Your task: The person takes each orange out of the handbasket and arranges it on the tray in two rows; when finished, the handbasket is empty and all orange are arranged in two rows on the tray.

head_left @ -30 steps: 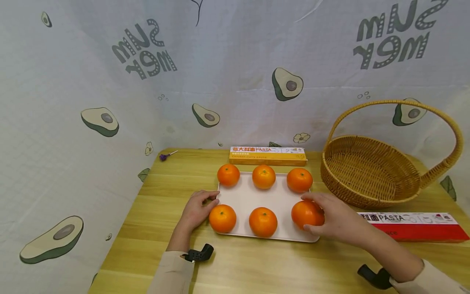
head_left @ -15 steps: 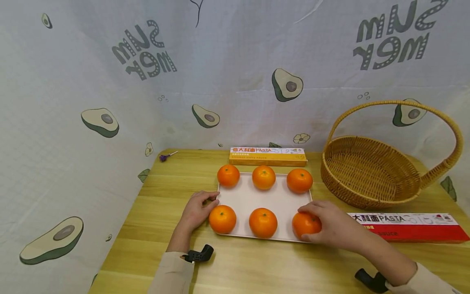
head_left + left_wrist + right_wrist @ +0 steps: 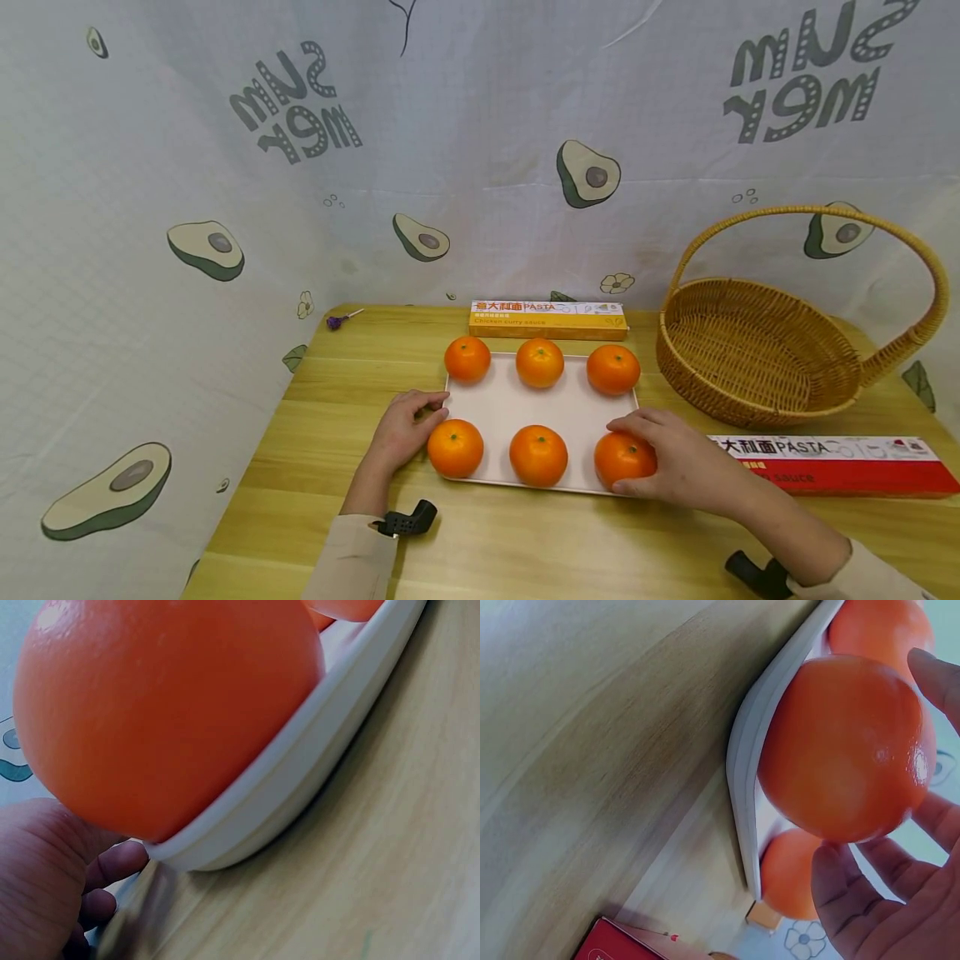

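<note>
On a white rectangular tray (image 3: 525,408) stand several oranges in two rows. My right hand (image 3: 675,458) has its thumb and fingers round the front right orange (image 3: 622,460), which rests on the tray. In the right wrist view, the fingers (image 3: 844,889) curve about that orange (image 3: 847,750). My left hand (image 3: 401,429) pinches the tray's left rim, beside the front left orange (image 3: 455,448). Part of its grip is hidden behind that orange (image 3: 165,712) in the left wrist view. The front middle orange (image 3: 538,456) sits between the hands.
A wicker basket (image 3: 750,408) with a tall handle stands at the back right. A red pasta box (image 3: 855,477) lies in front of it, near my right forearm. Behind the tray is a yellow pasta box (image 3: 547,325). A small purple item (image 3: 337,321) lies at the back left.
The front right orange has come down slightly onto the tray in my right hand, which has shifted a little left and down. My left hand has stayed at the rim.
</note>
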`<state>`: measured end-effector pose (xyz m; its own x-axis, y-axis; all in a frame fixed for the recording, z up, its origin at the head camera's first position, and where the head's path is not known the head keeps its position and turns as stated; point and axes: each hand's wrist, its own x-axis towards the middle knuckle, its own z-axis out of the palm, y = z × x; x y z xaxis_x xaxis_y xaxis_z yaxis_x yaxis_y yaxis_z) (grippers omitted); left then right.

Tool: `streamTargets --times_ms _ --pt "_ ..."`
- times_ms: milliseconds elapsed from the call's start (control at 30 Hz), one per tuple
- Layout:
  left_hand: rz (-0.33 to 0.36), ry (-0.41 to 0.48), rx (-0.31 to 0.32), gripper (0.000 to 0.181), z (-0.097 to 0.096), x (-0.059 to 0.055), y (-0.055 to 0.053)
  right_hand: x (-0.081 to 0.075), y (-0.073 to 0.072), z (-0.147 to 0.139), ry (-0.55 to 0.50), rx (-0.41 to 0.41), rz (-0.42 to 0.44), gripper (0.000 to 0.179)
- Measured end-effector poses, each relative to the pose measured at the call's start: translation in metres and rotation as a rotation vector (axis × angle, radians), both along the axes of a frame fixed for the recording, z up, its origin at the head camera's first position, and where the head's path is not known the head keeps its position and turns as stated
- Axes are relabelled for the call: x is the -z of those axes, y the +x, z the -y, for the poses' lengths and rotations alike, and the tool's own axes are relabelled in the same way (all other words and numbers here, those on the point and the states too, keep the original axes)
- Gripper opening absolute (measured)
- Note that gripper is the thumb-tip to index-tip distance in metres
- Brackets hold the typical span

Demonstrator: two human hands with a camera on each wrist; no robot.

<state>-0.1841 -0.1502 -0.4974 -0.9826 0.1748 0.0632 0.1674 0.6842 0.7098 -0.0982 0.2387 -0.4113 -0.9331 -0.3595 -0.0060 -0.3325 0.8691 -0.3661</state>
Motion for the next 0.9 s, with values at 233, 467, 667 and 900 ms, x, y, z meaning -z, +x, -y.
streamTargets --times_ms 233,467,667,900 --pt "-0.006 0.002 0.005 0.03 0.0 0.0 0.0 0.0 0.001 0.0 -0.011 0.004 -0.015 0.072" --pt "-0.008 -0.001 0.005 0.03 0.001 -0.002 0.0 -0.005 -0.002 -0.005 -0.048 0.022 0.008 0.068" --pt "0.008 0.007 0.0 0.03 0.004 -0.003 -0.001 -0.014 -0.009 -0.013 -0.046 0.051 -0.026 0.065" --pt "0.044 0.085 -0.01 0.031 0.008 -0.006 -0.002 -0.029 -0.02 -0.027 -0.002 0.106 -0.069 0.056"
